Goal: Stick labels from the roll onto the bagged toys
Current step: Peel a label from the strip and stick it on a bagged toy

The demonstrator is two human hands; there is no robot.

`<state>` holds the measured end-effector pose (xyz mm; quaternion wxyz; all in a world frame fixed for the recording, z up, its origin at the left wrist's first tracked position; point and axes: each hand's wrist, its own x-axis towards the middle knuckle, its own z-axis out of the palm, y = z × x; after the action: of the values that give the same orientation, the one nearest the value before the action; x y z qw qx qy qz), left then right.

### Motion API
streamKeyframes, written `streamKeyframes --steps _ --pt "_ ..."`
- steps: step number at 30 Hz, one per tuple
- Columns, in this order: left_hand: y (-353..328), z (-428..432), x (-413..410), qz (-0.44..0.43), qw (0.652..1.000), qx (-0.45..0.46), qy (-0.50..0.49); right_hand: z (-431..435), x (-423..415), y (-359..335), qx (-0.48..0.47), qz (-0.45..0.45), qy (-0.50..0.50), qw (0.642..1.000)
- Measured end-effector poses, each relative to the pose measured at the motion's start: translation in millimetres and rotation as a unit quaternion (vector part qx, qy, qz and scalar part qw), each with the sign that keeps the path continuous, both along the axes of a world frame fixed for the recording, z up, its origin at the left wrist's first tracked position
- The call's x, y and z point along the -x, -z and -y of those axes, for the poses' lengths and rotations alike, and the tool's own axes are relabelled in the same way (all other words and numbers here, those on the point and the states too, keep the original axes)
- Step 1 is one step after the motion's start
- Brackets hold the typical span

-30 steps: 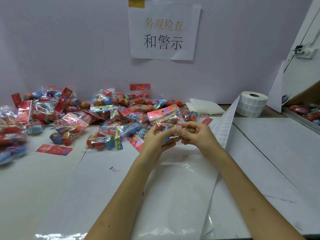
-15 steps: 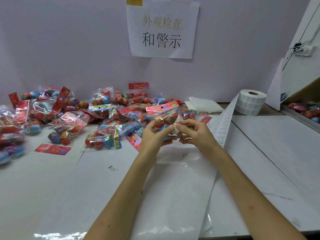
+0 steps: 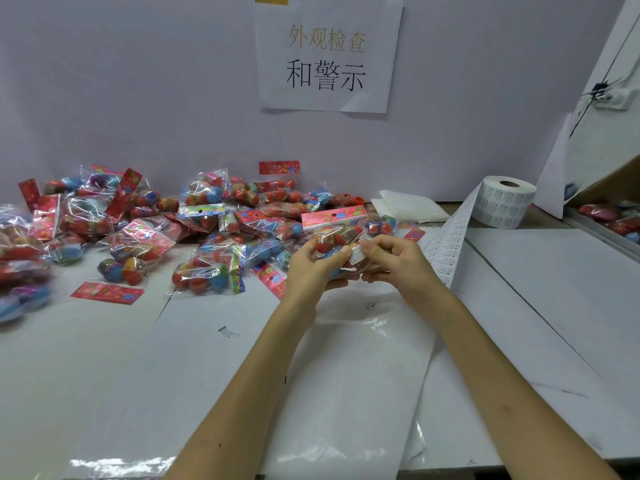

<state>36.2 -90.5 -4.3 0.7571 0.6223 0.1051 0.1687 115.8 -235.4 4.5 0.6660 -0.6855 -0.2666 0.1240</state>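
Note:
My left hand [image 3: 317,263] grips a clear bagged toy [image 3: 334,233] with a red header card, held up above the table's middle. My right hand [image 3: 394,259] pinches a small white label [image 3: 356,254] against the bag's right side. The label roll [image 3: 504,202] stands at the back right, and its strip of labels [image 3: 450,240] runs down toward my right wrist. A heap of bagged toys [image 3: 207,230] with red and blue balls covers the back left of the table.
A printed paper sign [image 3: 327,53] hangs on the wall. Folded white sheets [image 3: 410,206] lie beside the roll. A loose red header card [image 3: 107,292] lies front left. A glossy backing sheet [image 3: 349,393] lies under my arms. A side tray [image 3: 613,216] with more toys is at right.
Both hands have lifted the bag slightly and turned it. The white label now shows between my right fingers and the bag.

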Motion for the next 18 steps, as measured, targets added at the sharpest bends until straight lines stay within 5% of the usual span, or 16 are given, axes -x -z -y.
streamKeyframes --steps 10,18 --pt "1.1 1.3 -2.0 0.004 0.999 -0.03 -0.034 -3.6 0.9 3.2 0.049 0.028 0.042 0.997" --pt "3.3 4.2 -1.8 -0.002 0.994 -0.106 -0.009 -1.2 1.8 -1.8 -0.013 0.039 0.077 0.996"
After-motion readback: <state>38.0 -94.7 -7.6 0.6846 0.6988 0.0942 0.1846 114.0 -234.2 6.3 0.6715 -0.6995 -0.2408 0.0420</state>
